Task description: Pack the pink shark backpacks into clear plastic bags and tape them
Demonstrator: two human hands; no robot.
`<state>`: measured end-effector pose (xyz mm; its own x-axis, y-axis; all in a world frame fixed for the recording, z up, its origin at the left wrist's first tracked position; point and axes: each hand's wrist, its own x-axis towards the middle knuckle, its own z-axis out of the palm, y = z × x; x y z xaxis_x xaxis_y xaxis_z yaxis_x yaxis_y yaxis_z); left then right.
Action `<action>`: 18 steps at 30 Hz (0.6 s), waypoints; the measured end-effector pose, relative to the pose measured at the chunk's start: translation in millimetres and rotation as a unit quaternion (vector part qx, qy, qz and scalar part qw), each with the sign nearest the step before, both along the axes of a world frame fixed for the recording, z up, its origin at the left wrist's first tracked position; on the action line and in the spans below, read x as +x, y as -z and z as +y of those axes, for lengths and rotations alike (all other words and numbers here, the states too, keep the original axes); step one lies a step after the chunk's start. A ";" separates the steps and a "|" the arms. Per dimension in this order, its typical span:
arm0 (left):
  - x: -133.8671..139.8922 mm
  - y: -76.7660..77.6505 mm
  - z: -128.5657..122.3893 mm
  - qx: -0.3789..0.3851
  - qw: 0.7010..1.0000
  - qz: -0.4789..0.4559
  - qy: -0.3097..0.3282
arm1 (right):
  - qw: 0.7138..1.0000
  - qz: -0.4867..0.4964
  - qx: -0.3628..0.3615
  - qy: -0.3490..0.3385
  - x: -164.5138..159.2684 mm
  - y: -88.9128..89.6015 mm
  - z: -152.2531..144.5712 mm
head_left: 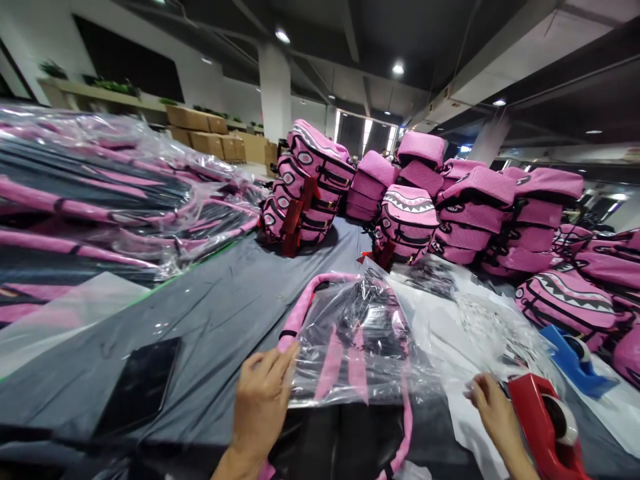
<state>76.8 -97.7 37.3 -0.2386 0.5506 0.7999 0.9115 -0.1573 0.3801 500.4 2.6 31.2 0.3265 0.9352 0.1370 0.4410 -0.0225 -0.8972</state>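
Note:
A pink and black backpack [407,427] lies on the table before me, its black panel toward me. A clear plastic bag [325,363] covers its far part, and pink strips show through the film. At the backpack's left edge, my left hand [265,393] is closed on the bag's opening. My right hand [493,413] is pinched at the right, where the film stretches toward its fingertips; the exact grip is hard to see. Right beside that hand stands a red tape dispenser [537,413].
A blue tape dispenser [580,363] stands farther right, near loose clear bags [495,320]. Stacked pink backpacks [310,180] line the far side. Bagged backpacks [100,180] are piled at left. A dark tablet-like slab [143,383] lies on the grey table cover [215,313].

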 end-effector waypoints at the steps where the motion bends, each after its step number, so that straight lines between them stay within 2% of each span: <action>1: 0.1 7.2 0.2 -0.032 0.999 -0.042 0.000 | 0.995 0.099 -0.012 0.000 2.1 1.7 1.3; 4: -8.1 18.9 6.0 -0.134 0.968 -0.212 -0.032 | 0.935 0.355 -0.008 -0.010 -3.4 4.8 2.4; 6: -19.3 19.7 10.8 -0.173 0.938 -0.298 -0.036 | 0.900 0.435 -0.002 -0.024 -8.0 4.1 3.4; 8: -32.2 20.6 14.9 -0.188 0.915 -0.357 -0.014 | 0.894 0.447 -0.011 -0.034 -10.1 3.1 5.0; 10: -42.6 24.7 19.9 -0.184 0.889 -0.420 0.010 | 0.901 0.432 -0.034 -0.030 -12.9 2.4 8.8; 13: -46.6 28.2 37.6 -0.189 0.831 -0.521 0.058 | 0.899 0.432 -0.049 -0.049 -29.0 -6.2 27.3; 15: -42.9 16.1 61.9 -0.210 0.807 -0.547 0.078 | 0.910 0.405 -0.029 -0.087 -50.8 -24.2 53.4; 16: -41.2 3.5 78.4 -0.221 0.807 -0.543 0.079 | 0.919 0.379 -0.013 -0.104 -64.2 -37.4 70.9; 18: -43.1 -32.7 118.2 -0.230 0.831 -0.500 0.079 | 0.939 0.315 0.006 -0.137 -91.5 -69.3 113.0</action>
